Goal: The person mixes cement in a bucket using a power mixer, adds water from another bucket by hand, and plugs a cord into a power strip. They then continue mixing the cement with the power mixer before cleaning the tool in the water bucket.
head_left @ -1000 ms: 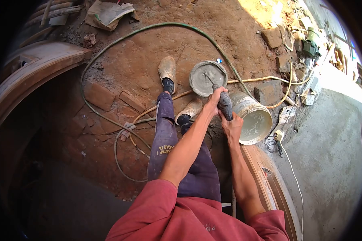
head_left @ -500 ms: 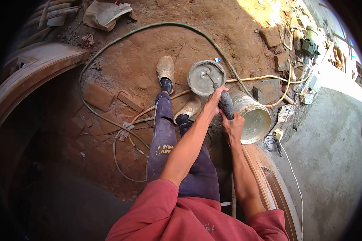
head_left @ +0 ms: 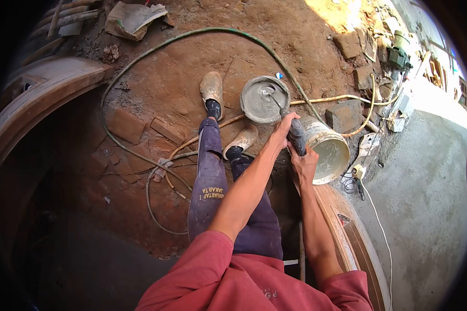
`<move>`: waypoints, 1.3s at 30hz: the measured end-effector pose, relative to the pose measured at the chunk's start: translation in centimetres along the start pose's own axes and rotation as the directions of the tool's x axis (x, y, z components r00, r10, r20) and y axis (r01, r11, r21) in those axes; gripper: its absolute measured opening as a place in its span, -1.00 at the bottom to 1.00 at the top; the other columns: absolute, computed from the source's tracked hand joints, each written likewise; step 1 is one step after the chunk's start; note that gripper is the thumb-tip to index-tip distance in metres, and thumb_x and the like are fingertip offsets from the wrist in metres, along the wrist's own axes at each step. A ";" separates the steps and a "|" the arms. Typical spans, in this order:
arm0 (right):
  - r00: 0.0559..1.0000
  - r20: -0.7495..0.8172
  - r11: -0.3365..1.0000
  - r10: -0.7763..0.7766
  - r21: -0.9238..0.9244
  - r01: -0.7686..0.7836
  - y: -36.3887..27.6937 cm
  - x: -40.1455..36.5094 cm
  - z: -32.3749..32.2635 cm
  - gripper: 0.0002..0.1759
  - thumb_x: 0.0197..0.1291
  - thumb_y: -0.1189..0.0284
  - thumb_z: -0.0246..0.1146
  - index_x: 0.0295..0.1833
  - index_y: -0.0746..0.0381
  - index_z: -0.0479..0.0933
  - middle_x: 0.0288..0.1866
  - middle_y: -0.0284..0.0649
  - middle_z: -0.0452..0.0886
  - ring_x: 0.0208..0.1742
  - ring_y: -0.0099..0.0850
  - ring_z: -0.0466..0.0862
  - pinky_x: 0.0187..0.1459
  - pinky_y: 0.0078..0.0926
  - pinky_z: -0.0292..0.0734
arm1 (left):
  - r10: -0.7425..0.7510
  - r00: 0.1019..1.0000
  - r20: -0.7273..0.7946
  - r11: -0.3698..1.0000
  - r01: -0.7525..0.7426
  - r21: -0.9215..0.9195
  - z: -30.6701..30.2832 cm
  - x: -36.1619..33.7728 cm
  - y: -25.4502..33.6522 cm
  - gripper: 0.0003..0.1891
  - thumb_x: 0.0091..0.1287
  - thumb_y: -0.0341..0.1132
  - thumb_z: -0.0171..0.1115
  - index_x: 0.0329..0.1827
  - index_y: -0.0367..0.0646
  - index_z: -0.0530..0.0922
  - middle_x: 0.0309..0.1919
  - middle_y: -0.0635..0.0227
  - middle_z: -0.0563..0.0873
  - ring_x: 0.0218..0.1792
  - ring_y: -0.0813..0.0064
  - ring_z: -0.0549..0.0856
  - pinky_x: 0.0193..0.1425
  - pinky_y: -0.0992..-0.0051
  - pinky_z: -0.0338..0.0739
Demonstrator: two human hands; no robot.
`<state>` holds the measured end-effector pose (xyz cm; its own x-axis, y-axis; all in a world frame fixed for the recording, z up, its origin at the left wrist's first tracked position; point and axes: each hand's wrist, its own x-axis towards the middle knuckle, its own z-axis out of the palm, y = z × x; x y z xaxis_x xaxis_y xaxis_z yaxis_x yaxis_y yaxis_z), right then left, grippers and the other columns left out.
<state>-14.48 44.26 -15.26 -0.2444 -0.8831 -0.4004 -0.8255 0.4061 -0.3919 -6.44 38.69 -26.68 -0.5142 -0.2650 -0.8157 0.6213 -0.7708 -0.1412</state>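
I'm clasping drill point(head_left: 298, 136), left hand point(head_left: 285, 128) closed on front, right hand point(head_left: 305, 161) on rear, likely countering torque; shaft point(head_left: 277, 104) is dipping into bucket point(head_left: 244, 103).

The left hand point(head_left: 282, 131) grips the front of a dark drill point(head_left: 297, 135), while the right hand point(head_left: 305, 163) clasps its rear. The drill's shaft point(head_left: 277, 102) reaches down into grey mix point(head_left: 259, 105) in a round bucket point(head_left: 244, 107). Just beside the drill is a pale bucket point(head_left: 316, 131), its mouth toward the camera. A green hose point(head_left: 166, 45) loops over brown soil point(head_left: 166, 83) around the person's shoes point(head_left: 211, 87); a yellow hose point(head_left: 340, 97) runs right, past a block point(head_left: 345, 116). A white cord point(head_left: 377, 216) trails over grey floor point(head_left: 425, 207).
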 end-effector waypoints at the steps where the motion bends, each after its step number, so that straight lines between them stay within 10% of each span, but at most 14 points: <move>1: 1.000 0.003 1.000 0.010 -0.010 -0.010 0.1 0.0 0.0 -0.48 0.13 0.10 0.51 -0.36 0.43 0.61 -0.53 0.18 0.60 -0.45 0.13 0.65 -0.37 -0.17 0.52 | 0.000 1.000 -0.003 1.000 0.000 0.002 0.0 -0.1 0.1 -0.70 0.23 -0.06 0.23 -0.52 -0.06 0.48 -0.67 0.36 0.57 -0.68 0.37 0.56 -0.53 0.36 0.53; 39: 0.999 0.043 0.999 0.032 0.005 -0.032 2.0 -2.4 -0.6 -0.53 0.11 0.15 0.51 -0.29 0.43 0.66 -0.46 0.20 0.64 -0.37 0.15 0.68 -0.30 -0.13 0.54 | -0.037 0.985 -0.167 0.996 0.022 -0.090 -0.9 -0.2 -4.0 -0.55 -0.02 -0.08 0.42 -0.20 -0.20 0.52 -0.42 0.25 0.59 -0.45 0.27 0.61 -0.38 0.09 0.54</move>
<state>-15.86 47.04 -14.61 -0.2482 -0.8587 -0.4483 -0.8146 0.4354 -0.3831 -8.22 42.34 -26.47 -0.4312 -0.1360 -0.8919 0.6602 -0.7214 -0.2092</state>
